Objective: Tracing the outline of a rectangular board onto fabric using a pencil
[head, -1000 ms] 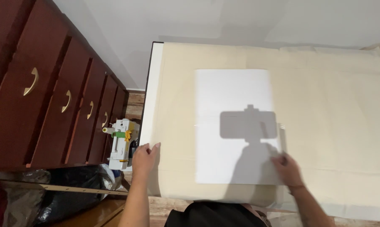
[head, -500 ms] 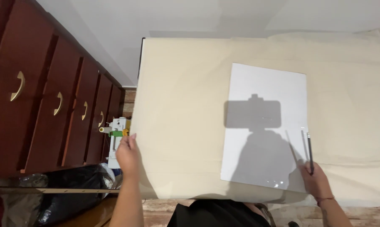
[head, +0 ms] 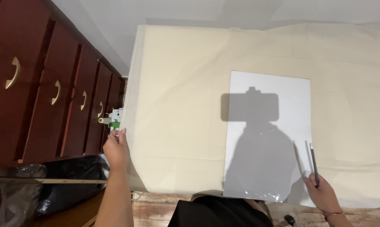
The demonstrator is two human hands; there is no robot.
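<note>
Right hand [head: 322,195] pinches a slim, light, rigid pencil [head: 314,164] by its lower end over the thin, floppy white sheet [head: 267,134]; left hand [head: 115,148], loosely curled, empty, at worktop [head: 177,105] edge.

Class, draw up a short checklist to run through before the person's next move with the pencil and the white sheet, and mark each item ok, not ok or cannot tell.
1. Pencil gripped in the right hand: ok, held at its lower end, pointing up the sheet.
2. White sheet lying flat on the cream cloth: ok, no curled corner visible.
3. Sheet steadied by a hand: not ok, the left hand is off at the cloth's left edge.
4. Sheet surface well lit: not ok, the person's shadow covers its lower half.
5. Pencil tip sharp: cannot tell, too small.
6. Sheet blank: ok, no marks visible.
</note>
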